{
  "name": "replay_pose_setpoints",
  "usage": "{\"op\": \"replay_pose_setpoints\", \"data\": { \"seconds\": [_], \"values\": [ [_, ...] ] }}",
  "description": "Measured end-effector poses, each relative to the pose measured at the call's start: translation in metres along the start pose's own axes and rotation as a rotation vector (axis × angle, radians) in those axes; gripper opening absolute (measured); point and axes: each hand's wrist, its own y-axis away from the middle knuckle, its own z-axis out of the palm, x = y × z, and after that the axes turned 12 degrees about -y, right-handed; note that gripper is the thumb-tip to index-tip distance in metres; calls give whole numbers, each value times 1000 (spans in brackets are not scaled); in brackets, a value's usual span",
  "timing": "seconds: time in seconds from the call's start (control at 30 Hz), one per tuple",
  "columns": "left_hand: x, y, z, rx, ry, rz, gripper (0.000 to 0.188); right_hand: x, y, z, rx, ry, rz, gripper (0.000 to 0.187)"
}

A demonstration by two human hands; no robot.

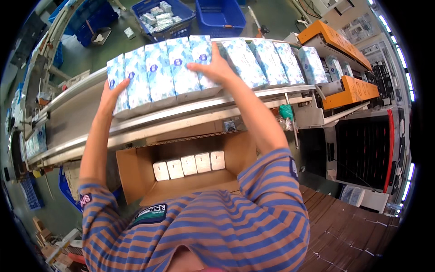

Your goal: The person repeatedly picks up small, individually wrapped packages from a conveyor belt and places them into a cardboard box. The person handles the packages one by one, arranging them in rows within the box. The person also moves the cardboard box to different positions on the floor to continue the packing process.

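Observation:
My left hand (pixel 112 94) presses against the left end of a row of white-and-blue tissue packs (pixel 159 75), its thumb on the front of the end packs. At the row's right end my right hand (pixel 216 69) grips from the other side, thumb across the front and fingers over the edge. The several packs stand pressed together between my palms, over the conveyor (pixel 74 109). More tissue packs (pixel 267 63) stand on the belt to the right of my hand. Below, nearer my body, an open cardboard box (pixel 136 170) holds several white-ended packs (pixel 189 165) in a line.
Orange machine guards (pixel 335 43) frame the conveyor's right end. Beyond the belt are a blue crate (pixel 163 28) of small packs and another blue crate (pixel 220 17). Flattened brown cardboard (pixel 335 226) lies at lower right. A metal rail (pixel 190 112) runs between conveyor and box.

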Motion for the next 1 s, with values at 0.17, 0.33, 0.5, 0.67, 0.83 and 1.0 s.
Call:
{"op": "replay_pose_setpoints", "data": {
  "seconds": [0.17,0.33,0.5,0.67,0.83,1.0],
  "values": [
    [34,61,-20,128,-71,156,65,-43,55,-15,66,-1,-244,128],
    [49,216,-30,131,-263,169,94,-80,205,-38,-41,131,-326,108],
    [12,240,8,-382,-118,-451,97,-2,244,-19,-484,111,496,112],
    [-140,198,69,-235,-310,-343,114,126,221,41,-456,133,645,116],
    [-162,177,98,-581,-1148,-351,105,175,199,69,-630,638,522,102],
    [-133,179,125,-818,-1428,21,88,150,228,82,-780,804,149,92]
  ]
}}
